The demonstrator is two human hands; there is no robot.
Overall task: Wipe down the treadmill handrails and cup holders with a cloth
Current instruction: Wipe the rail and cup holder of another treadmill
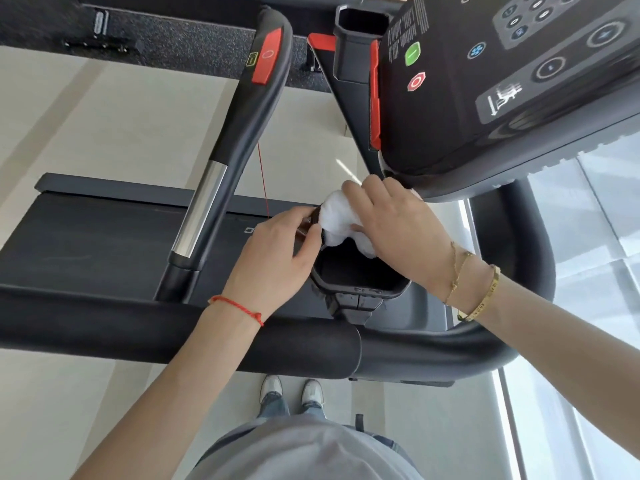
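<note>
A white cloth [337, 220] lies bunched on the far rim of a black cup holder [356, 284] in the middle of the view. My right hand [394, 223] presses down on the cloth, fingers curled over it. My left hand [277, 251] holds the cup holder's left rim, thumb and fingers pinching its edge beside the cloth. The thick black handrail [138, 330] runs across in front of me, under both forearms. A second black cup holder [360, 39] stands at the top.
A side handle [239, 133] with a chrome sensor strip and a red button rises at the left. The console [502, 81] with its buttons fills the upper right. The black belt [86, 244] lies at the left. A window is at the right, my shoes below.
</note>
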